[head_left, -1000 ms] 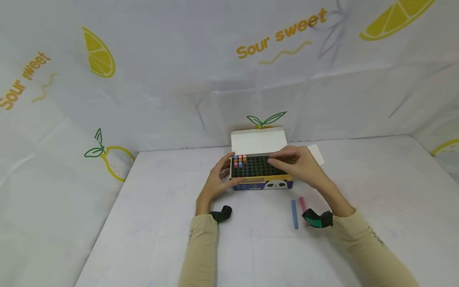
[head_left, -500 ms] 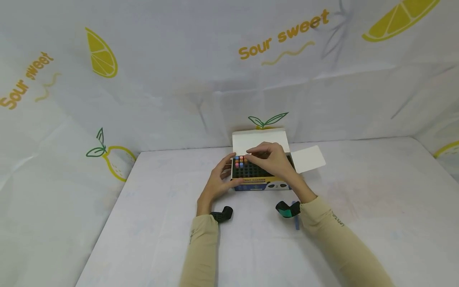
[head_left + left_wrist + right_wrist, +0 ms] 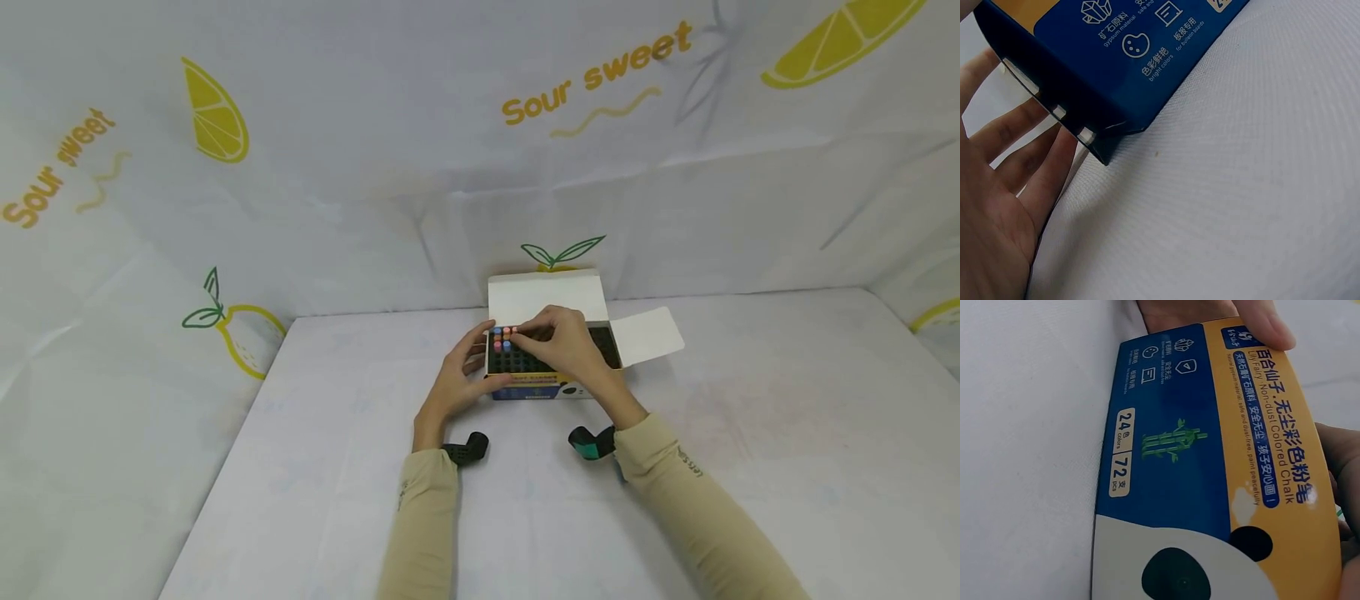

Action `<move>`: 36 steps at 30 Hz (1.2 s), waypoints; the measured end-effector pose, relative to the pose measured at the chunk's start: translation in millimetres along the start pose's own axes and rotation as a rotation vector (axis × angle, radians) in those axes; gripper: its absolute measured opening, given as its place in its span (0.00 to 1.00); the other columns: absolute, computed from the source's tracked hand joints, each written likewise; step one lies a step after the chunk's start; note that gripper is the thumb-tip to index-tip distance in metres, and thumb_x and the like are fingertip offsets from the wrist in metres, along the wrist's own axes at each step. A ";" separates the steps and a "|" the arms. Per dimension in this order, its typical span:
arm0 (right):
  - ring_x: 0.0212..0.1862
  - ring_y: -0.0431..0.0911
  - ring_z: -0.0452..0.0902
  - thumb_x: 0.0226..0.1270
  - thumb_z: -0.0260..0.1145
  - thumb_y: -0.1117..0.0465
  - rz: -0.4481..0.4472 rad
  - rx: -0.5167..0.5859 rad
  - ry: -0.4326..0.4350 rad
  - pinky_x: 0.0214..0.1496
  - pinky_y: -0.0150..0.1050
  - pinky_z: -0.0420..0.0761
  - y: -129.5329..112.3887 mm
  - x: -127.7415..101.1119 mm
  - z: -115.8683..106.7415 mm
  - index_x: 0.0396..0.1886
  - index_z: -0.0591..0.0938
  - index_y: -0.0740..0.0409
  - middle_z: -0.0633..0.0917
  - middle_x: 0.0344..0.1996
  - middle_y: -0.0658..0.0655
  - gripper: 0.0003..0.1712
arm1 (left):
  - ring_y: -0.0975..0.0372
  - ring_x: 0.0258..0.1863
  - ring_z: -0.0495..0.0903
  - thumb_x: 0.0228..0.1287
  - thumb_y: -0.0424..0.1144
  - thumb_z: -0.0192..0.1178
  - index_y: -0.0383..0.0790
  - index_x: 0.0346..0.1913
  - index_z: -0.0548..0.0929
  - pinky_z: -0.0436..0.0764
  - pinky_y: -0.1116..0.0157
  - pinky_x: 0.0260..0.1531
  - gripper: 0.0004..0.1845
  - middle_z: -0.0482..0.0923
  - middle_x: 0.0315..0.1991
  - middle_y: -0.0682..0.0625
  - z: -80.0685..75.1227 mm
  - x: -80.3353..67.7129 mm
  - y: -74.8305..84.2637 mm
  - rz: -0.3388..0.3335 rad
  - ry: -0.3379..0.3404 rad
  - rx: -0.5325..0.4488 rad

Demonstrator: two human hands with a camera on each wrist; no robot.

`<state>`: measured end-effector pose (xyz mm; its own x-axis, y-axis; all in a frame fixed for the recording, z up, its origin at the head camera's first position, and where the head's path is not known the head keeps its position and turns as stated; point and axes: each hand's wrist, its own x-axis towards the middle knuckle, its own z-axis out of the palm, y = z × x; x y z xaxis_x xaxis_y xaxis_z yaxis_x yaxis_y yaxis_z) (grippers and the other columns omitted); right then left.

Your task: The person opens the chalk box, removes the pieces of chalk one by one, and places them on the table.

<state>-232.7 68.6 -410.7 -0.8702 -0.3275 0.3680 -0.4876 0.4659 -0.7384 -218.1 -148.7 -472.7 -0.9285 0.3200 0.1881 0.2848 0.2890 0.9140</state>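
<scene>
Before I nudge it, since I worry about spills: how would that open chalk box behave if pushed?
The box is thin card, so likely light and apt to slide on the smooth cloth. Most slots look empty, adding little weight. The left hand bracing its end suggests it shifts easily; the chalk could probably snap if spilled.

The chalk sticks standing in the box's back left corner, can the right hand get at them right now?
Probably yes: the chalk box lid is open, and the right hand's fingertips are already at the chalk sticks, nothing between.
</scene>
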 end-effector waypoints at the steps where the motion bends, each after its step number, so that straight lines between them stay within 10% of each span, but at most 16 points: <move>1: 0.31 0.49 0.84 0.62 0.76 0.65 0.001 -0.008 0.000 0.32 0.28 0.82 0.0 -0.2 0.5 0.40 0.91 0.67 0.86 0.33 0.63 0.09 | 0.51 0.69 0.73 0.55 0.62 0.73 0.67 0.78 0.62 0.75 0.49 0.72 0.48 0.74 0.67 0.44 0.2 0.0 -0.1 0.000 0.000 0.000; 36: 0.30 0.50 0.83 0.63 0.75 0.66 -0.023 -0.055 0.077 0.32 0.32 0.84 -4.2 -2.4 5.2 0.37 0.91 0.68 0.85 0.31 0.63 0.08 | 0.51 0.68 0.74 0.55 0.63 0.73 0.66 0.78 0.62 0.76 0.50 0.71 0.48 0.74 0.67 0.44 0.3 0.2 -1.1 0.009 0.003 0.004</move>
<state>-228.2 63.1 -411.4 -0.8606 -0.2756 0.4283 -0.5088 0.5041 -0.6979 -218.5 -148.7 -473.8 -0.9265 0.3204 0.1973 0.2943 0.2901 0.9106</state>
